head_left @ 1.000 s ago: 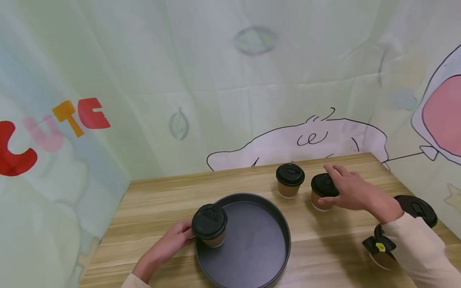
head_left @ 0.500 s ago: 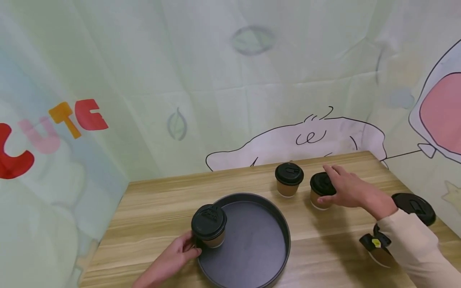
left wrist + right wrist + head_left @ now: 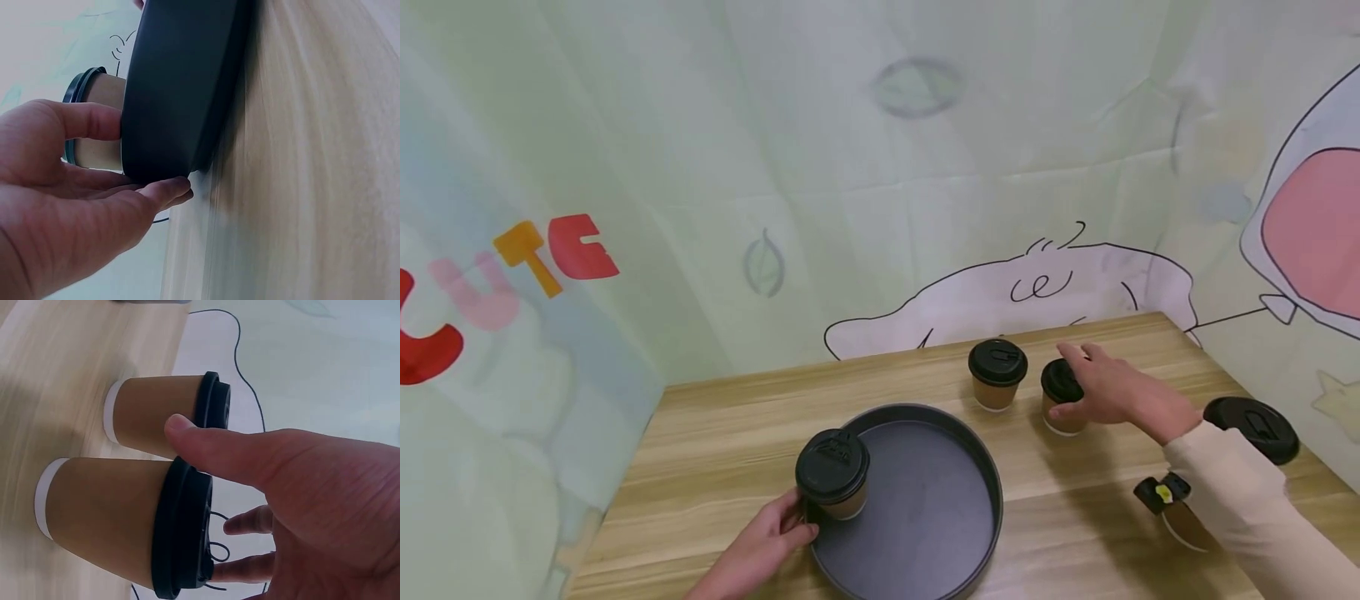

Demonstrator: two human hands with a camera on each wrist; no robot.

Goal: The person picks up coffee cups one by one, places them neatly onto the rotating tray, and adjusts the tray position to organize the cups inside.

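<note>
The right hand (image 3: 1108, 390) is poised at a lidded cup on the right (image 3: 1058, 385), its thumb and fingers spread apart around the lid and not curled in; whether the skin touches the cup cannot be told. The left hand (image 3: 767, 537) grips the edge of a round dark pan (image 3: 936, 500) at the person's side of the wooden table (image 3: 715, 442). Inside the pan, close to its left wall, a lidded cup (image 3: 833, 467) stands upright. A back cup (image 3: 997, 382) stands on the table beyond the pan, just left of the cup the right hand attends to. The step in hand seems to be taking hold of that cup while the left hand steadies the pan; the next move probably calls for closing thumb and fingers evenly below the lid, without nudging the back cup. The left wrist view shows what the head view hides: the thumb at the pan's rim and fingertips low along its outer wall. The right wrist view shows the two table cups side-on, with pale bands at their bases. Only the head view shows the pan's floor and, partly covered by the sleeve (image 3: 1232, 475), a large dark lid (image 3: 1251, 427) and a black bow (image 3: 1163, 493) with a yellow centre.
</note>
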